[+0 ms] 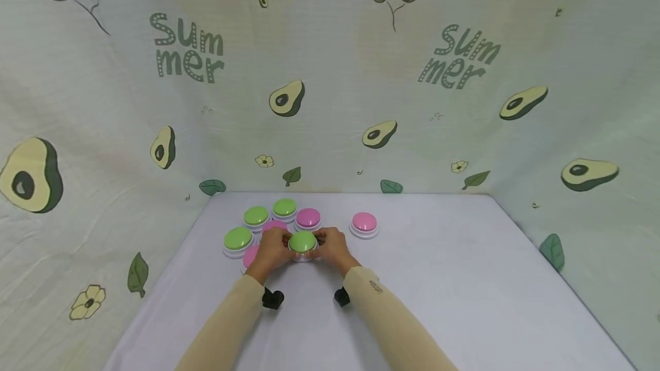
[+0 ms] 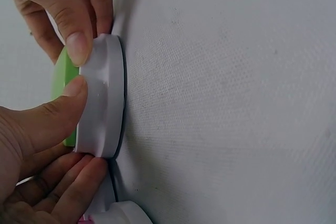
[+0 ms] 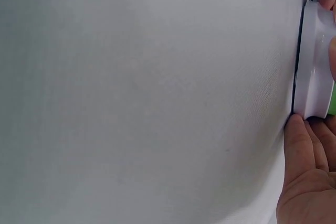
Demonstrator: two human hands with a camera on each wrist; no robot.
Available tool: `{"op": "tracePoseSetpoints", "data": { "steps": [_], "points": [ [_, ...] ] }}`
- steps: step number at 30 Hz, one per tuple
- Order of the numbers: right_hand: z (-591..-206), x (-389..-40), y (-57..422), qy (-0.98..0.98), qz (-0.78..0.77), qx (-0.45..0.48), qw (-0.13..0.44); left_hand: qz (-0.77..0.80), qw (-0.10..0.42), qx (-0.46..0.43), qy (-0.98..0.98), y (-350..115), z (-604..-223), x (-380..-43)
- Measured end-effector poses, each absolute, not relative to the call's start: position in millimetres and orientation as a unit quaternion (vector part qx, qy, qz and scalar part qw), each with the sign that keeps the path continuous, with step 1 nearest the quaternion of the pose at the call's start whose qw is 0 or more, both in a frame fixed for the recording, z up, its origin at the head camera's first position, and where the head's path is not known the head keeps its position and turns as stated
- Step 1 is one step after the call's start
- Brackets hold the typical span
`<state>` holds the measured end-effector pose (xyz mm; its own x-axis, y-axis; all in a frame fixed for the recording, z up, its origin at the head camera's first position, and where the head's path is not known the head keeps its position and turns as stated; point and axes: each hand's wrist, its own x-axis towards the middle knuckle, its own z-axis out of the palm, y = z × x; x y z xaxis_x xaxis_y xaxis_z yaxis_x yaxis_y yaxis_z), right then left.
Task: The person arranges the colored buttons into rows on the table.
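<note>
on a white table (image 1: 438, 279), a far-left green button (image 1: 238, 239) is seen on its base, with 2 more green buttons (image 1: 256, 216) set behind it to the right. 2 pink buttons (image 1: 250, 256) are partly hidden by the left hand (image 1: 272, 249). at center, a held green button (image 1: 302, 242) is gripped by its white base between the left hand and the right hand (image 1: 335, 248), thumbs in front. a rear pink button (image 1: 308, 217) is placed behind it; a lone pink button (image 1: 364, 222) is seen farther right.
</note>
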<state>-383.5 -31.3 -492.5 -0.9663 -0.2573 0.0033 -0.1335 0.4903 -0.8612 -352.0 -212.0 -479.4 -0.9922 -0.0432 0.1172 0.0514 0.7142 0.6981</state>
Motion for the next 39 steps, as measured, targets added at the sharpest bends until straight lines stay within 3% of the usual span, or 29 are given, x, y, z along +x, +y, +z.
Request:
{"op": "tracePoseSetpoints", "data": {
  "steps": [27,39],
  "points": [
    [-500,-379,-27,0.853,-0.502,-0.142,0.025,-0.38,0.068,0.018,-0.922,-200,-482,-344],
    [-495,-370,-14,0.86,-0.497,-0.113,0.024,-0.395,0.067,0.003,-0.916,-190,-485,-345]
  ]
}}
